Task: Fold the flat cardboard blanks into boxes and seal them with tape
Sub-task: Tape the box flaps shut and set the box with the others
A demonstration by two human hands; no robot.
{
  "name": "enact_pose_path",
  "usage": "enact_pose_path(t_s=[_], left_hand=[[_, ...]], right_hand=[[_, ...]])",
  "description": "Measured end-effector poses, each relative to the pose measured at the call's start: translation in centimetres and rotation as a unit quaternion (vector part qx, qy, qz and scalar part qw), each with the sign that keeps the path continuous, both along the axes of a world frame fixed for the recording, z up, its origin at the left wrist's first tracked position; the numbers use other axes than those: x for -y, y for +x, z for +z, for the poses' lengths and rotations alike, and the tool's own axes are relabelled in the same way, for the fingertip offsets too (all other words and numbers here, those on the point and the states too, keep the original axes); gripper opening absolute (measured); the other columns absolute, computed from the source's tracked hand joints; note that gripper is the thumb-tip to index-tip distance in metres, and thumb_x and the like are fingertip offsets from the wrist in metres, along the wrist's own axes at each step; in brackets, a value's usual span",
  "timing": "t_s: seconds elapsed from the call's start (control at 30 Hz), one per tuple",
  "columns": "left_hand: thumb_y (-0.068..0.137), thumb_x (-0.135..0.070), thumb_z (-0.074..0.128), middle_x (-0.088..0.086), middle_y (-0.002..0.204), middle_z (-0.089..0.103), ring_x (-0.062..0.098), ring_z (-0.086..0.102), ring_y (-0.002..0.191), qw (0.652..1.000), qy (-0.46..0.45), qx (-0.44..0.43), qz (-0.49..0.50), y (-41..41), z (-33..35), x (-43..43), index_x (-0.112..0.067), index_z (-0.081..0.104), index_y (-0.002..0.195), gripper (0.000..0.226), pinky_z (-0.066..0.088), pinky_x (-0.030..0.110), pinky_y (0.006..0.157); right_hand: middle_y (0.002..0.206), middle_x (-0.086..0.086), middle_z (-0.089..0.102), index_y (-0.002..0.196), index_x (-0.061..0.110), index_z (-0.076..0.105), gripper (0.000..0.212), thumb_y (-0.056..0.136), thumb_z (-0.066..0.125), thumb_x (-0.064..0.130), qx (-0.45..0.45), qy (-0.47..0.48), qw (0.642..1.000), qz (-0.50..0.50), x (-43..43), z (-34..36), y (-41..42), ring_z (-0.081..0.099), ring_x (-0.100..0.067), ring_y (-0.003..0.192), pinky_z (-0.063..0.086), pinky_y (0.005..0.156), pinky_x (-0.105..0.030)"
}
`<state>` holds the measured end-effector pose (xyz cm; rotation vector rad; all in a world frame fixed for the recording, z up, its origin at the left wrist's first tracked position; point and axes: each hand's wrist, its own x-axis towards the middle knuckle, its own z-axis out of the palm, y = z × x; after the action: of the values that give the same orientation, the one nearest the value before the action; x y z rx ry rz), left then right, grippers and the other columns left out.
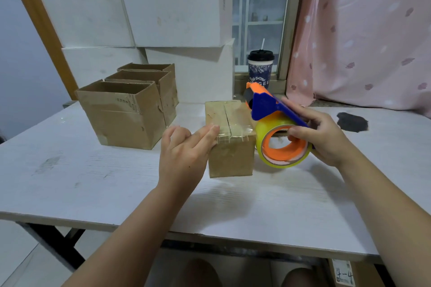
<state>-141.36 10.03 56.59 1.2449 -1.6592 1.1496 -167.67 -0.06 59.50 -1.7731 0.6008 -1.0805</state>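
Cup (260, 67) base behind tape dispenser (268, 108)

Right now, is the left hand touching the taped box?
Touching. The head view shows the left hand with straight fingers resting on the top left edge of the taped box, no gap. The right hand grips the dispenser.

Soft even daylight, slight wide-angle edge bending

The cup (260, 70) at the far side of the counter (116, 182) bears pale letters low on its dark blue sleeve. Only "GEE" can be read, as the tape dispenser (270, 106) hides the start. Under the counter's near right corner, a white label (344, 275) on a brown box (366, 275) carries handwritten "4-4", the first sign unclear.
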Motion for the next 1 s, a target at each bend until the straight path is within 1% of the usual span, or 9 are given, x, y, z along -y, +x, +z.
enact_pose_path(t_s=[0.17, 0.3, 0.43, 0.5, 0.57, 0.67, 0.8, 0.87, 1.0], left_hand=[[0.09, -0.019, 0.061, -0.005, 0.101, 0.072, 0.025, 0.05, 0.061, 1.0, 0.005, 0.005, 0.018, -0.3, 0.1, -0.3, -0.012, 0.073, 0.106, 0.021, 0.046, 0.039, 0.075], [0.073, -0.034, 0.072, 0.008, 0.11, 0.068, 0.032, 0.057, 0.077, 0.991, 0.11, -0.042, 0.064, -2.1, -0.3, -1.3, -0.016, 0.065, 0.12, 0.051, 0.037, 0.047, 0.09], [0.079, -0.042, 0.068, 0.014, 0.113, 0.066, 0.038, 0.058, 0.092, 0.974, 0.159, -0.097, 0.128, -4.1, 0.6, -1.9, -0.015, 0.07, 0.105, 0.038, 0.023, 0.052, 0.101], [0.084, -0.04, 0.06, 0.016, 0.12, 0.062, 0.038, 0.058, 0.098, 0.972, 0.171, -0.097, 0.126, -4.5, 1.4, -1.7, -0.007, 0.07, 0.099, 0.038, 0.029, 0.052, 0.103], [0.087, -0.026, 0.061, 0.018, 0.126, 0.058, 0.039, 0.057, 0.103, 0.973, 0.195, -0.106, 0.06, -4.5, 1.5, -1.3, -0.003, 0.066, 0.107, 0.031, 0.042, 0.05, 0.096], [0.085, -0.013, 0.066, 0.015, 0.113, 0.065, 0.034, 0.061, 0.1, 0.973, 0.207, -0.098, 0.036, -3.7, 1.4, -1.4, -0.005, 0.065, 0.113, 0.03, 0.05, 0.042, 0.088], [0.077, -0.017, 0.077, 0.009, 0.097, 0.071, 0.031, 0.067, 0.085, 0.973, 0.188, -0.127, 0.046, -2.5, 1.8, -1.4, -0.01, 0.073, 0.098, 0.022, 0.053, 0.034, 0.069], [0.075, -0.017, 0.078, 0.008, 0.096, 0.072, 0.03, 0.067, 0.083, 0.973, 0.185, -0.13, 0.049, -2.4, 1.9, -1.3, -0.01, 0.074, 0.095, 0.022, 0.054, 0.033, 0.067], [0.075, -0.014, 0.078, 0.01, 0.094, 0.073, 0.032, 0.067, 0.085, 0.967, 0.189, -0.164, 0.035, -2.8, 2.0, -1.3, -0.008, 0.075, 0.095, 0.022, 0.054, 0.037, 0.07]], right_hand=[[0.113, 0.023, 0.066, 0.113, 0.052, 0.065, 0.055, 0.072, 0.068, 0.015, 0.004, 0.0, 1.0, -0.005, -0.4, -0.8, 0.1, 0.059, -0.002, 0.078, 0.052, 0.068, -0.019], [0.118, 0.025, 0.063, 0.113, 0.055, 0.063, 0.054, 0.074, 0.067, 0.018, -0.002, -0.002, 1.0, 0.005, -0.7, -0.7, 0.6, 0.061, -0.001, 0.084, 0.053, 0.067, -0.019], [0.115, 0.028, 0.063, 0.117, 0.052, 0.061, 0.053, 0.075, 0.067, 0.021, 0.004, -0.008, 1.0, -0.007, -1.4, -0.6, 1.4, 0.062, 0.001, 0.093, 0.051, 0.069, -0.016], [0.113, 0.03, 0.063, 0.124, 0.044, 0.056, 0.053, 0.077, 0.067, 0.022, -0.009, -0.021, 1.0, -0.014, -1.9, -0.7, 2.3, 0.061, 0.005, 0.097, 0.048, 0.073, -0.013], [0.113, 0.031, 0.063, 0.128, 0.042, 0.052, 0.055, 0.078, 0.067, 0.025, -0.032, -0.036, 0.999, -0.011, -2.4, -0.8, 3.3, 0.059, 0.006, 0.101, 0.046, 0.078, -0.01], [0.114, 0.032, 0.062, 0.128, 0.049, 0.048, 0.056, 0.079, 0.069, 0.033, -0.047, -0.045, 0.998, -0.005, -3.0, -0.7, 4.3, 0.06, 0.005, 0.104, 0.045, 0.081, -0.01], [0.118, 0.041, 0.053, 0.128, 0.069, 0.032, 0.066, 0.069, 0.06, 0.077, -0.101, -0.076, 0.992, -0.015, -3.4, -0.2, 4.6, 0.057, -0.011, 0.114, 0.051, 0.09, -0.029], [0.122, 0.045, 0.048, 0.127, 0.071, 0.029, 0.061, 0.072, 0.052, 0.08, -0.119, -0.112, 0.986, -0.027, -3.4, -0.2, 4.6, 0.054, -0.01, 0.118, 0.047, 0.096, -0.034], [0.129, 0.035, 0.049, 0.128, 0.059, 0.038, 0.057, 0.075, 0.05, 0.078, -0.092, -0.122, 0.987, -0.042, -3.6, 0.0, 5.5, 0.048, 0.003, 0.123, 0.043, 0.101, -0.024]])
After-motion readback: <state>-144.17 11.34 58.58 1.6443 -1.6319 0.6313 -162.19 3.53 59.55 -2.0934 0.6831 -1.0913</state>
